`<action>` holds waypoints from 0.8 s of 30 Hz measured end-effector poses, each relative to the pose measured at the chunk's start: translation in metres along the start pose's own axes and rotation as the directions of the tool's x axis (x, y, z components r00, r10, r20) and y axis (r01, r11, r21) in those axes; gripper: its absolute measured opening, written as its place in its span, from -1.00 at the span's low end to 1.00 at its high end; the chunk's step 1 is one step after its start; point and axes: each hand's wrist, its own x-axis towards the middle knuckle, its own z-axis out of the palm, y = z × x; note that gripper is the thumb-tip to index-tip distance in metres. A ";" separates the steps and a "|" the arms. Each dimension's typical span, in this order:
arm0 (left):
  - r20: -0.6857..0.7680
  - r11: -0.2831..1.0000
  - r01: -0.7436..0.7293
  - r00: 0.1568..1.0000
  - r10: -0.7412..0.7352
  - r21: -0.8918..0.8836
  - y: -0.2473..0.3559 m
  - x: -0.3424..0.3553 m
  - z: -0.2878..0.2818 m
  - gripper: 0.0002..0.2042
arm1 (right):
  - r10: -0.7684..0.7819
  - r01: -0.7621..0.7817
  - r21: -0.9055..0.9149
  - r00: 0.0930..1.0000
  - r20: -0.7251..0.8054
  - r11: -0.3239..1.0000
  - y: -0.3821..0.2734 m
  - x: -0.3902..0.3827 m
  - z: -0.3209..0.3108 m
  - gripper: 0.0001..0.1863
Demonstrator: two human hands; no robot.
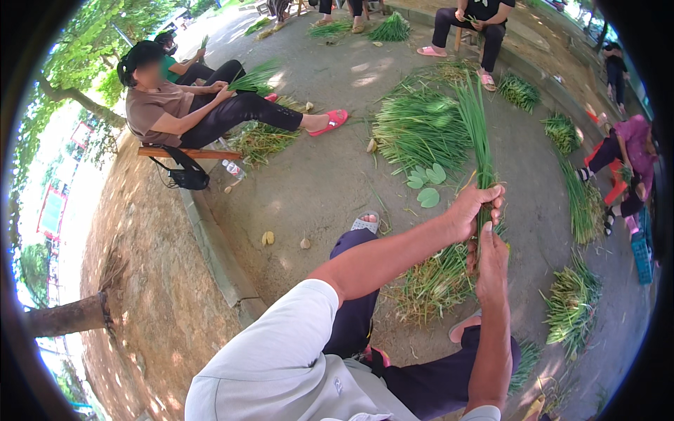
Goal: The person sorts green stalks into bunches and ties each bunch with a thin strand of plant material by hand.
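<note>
A long upright bunch of chives (pixel 477 130) stands in front of me, its green leaf ends pointing away. My left hand (pixel 472 214) is closed round its lower part. Just below, my right hand (pixel 490 261) grips the stem end, thumb up along the stalks; its fingers are partly hidden. Beneath my hands, between my feet, lies a heap of trimmed stalks and yellowed leaves (pixel 432 289). Beyond them a big pile of chives (pixel 421 130) is spread on the ground, with several round green leaves (pixel 429 197) at its near edge.
A seated person (pixel 165 105) at the left holds chives; a black bag (pixel 186 168) and water bottle (pixel 233 169) are beside the bench. More people sit ahead and right. Chive bundles (pixel 573 306) line the right side, near a blue crate (pixel 641 256). A kerb (pixel 217 249) runs at left.
</note>
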 end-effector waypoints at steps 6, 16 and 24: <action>-0.031 0.993 -0.102 0.994 0.101 -0.052 0.016 -0.003 -0.003 -0.83 | 0.051 -0.042 0.086 0.993 -0.103 0.995 -0.012 -0.015 0.008 -0.36; -0.055 0.992 -0.124 0.991 0.123 -0.012 0.017 -0.017 -0.001 -0.73 | 0.157 -0.135 0.529 0.988 0.003 0.838 0.013 -0.003 -0.001 -0.43; -0.027 0.993 -0.117 0.993 0.117 -0.011 0.007 -0.013 -0.001 -0.72 | 0.161 -0.106 0.597 0.986 -0.039 0.795 0.011 0.006 0.003 -0.46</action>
